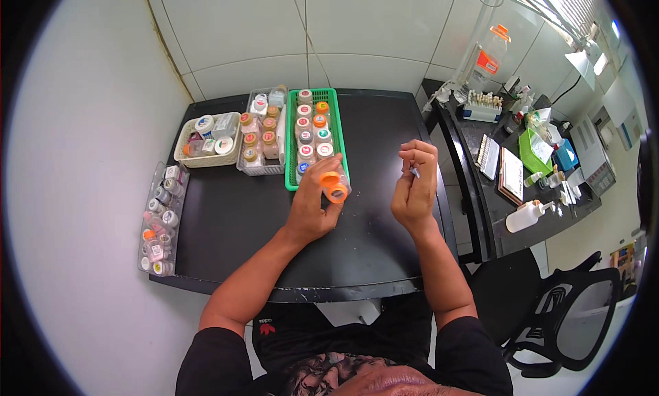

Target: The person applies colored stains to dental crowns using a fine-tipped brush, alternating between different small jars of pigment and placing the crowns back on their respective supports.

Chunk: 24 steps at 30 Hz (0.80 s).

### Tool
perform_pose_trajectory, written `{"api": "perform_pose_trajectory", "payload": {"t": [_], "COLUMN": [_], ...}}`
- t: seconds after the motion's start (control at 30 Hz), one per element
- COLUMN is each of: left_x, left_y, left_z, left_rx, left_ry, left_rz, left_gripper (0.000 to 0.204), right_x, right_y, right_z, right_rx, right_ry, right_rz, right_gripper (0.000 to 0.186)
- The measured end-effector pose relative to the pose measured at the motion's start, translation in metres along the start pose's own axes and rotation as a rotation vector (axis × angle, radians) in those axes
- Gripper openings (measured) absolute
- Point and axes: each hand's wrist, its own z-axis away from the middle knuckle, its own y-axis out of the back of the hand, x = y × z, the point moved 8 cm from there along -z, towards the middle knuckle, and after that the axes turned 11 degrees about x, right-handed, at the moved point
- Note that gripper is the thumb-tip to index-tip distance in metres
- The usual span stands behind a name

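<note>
In my left hand (pixel 306 207) is a small see-through bottle with an orange flip cap (pixel 336 193); the lid stands up, and its mouth faces me. That hand is just in front of the green basket (pixel 342 138), which holds two rows of small bottles with labelled caps. Off to the right, above the black table (pixel 374 245), my right hand (pixel 416 193) is raised with its fingers curled in a pinch. Between its fingertips shows a small grey-blue piece (pixel 414 171), too small to name.
Left of the green basket stand a grey basket (pixel 263 170) of bottles, a cream basket (pixel 211 162) of containers and a see-through tray (pixel 177 214) of jars. On the right, a side desk (pixel 491 221) carries a white squeeze bottle (pixel 525 217) and notebooks; a black chair (pixel 559 320) stands nearby.
</note>
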Motion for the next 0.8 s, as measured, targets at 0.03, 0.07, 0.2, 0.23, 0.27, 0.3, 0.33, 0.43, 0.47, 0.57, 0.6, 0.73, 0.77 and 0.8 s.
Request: {"api": "perform_pose_trajectory", "payload": {"t": [0.03, 0.07, 0.2, 0.23, 0.27, 0.3, 0.33, 0.43, 0.47, 0.57, 0.6, 0.73, 0.77, 0.8], "left_x": [-0.002, 0.001, 0.0, -0.002, -0.012, -0.011, -0.008, -0.009, -0.01, -0.011, -0.011, -0.011, -0.02, -0.019], "left_y": [0.003, 0.01, 0.02, 0.018, 0.015, 0.012, 0.013, 0.018, 0.02, 0.02, 0.02, 0.018, 0.014, 0.014], "left_z": [-0.002, -0.005, -0.01, -0.01, -0.005, -0.005, -0.006, -0.007, -0.006, -0.004, -0.003, -0.001, 0.001, 0.001], "left_rx": [-0.002, 0.047, 0.089, 0.068, 0.064, 0.063, 0.107, 0.152, 0.153, 0.195, 0.197, 0.189, 0.15, 0.156], "left_ry": [-0.007, -0.062, -0.046, -0.008, 0.033, 0.034, 0.02, 0.015, 0.023, 0.009, 0.01, 0.008, 0.118, 0.104], "left_rz": [-0.009, -0.044, -0.13, -0.117, -0.14, -0.137, -0.111, -0.093, -0.099, -0.064, -0.065, -0.023, -0.058, -0.028], "left_gripper": [0.066, 0.065, 0.067, 0.068, 0.074, 0.074, 0.076, 0.077, 0.077, 0.077, 0.077, 0.079, 0.079, 0.079], "right_x": [0.0, -0.004, -0.021, -0.018, -0.015, -0.014, -0.007, 0.016, 0.022, 0.031, 0.032, 0.025, 0.021, 0.02], "right_y": [0.0, -0.001, -0.011, -0.011, -0.012, -0.014, -0.015, -0.016, -0.018, -0.012, -0.012, -0.007, -0.006, -0.007], "right_z": [-0.002, -0.002, -0.005, -0.004, -0.002, -0.001, 0.001, 0.007, 0.009, 0.008, 0.009, 0.007, 0.006, 0.006], "right_rx": [0.006, -0.058, -0.066, -0.061, -0.057, -0.057, 0.012, 0.035, -0.013, 0.024, 0.022, 0.019, 0.022, 0.02], "right_ry": [-0.001, -0.009, 0.087, 0.002, -0.082, -0.083, -0.22, -0.435, -0.513, -0.63, -0.63, -0.537, -0.51, -0.511], "right_rz": [0.048, 0.102, 0.108, 0.057, 0.007, 0.009, -0.228, -0.575, -0.684, -0.804, -0.804, -0.772, -0.795, -0.796], "right_gripper": [0.041, 0.041, 0.04, 0.038, 0.037, 0.037, 0.034, 0.031, 0.03, 0.028, 0.028, 0.028, 0.03, 0.03]}}
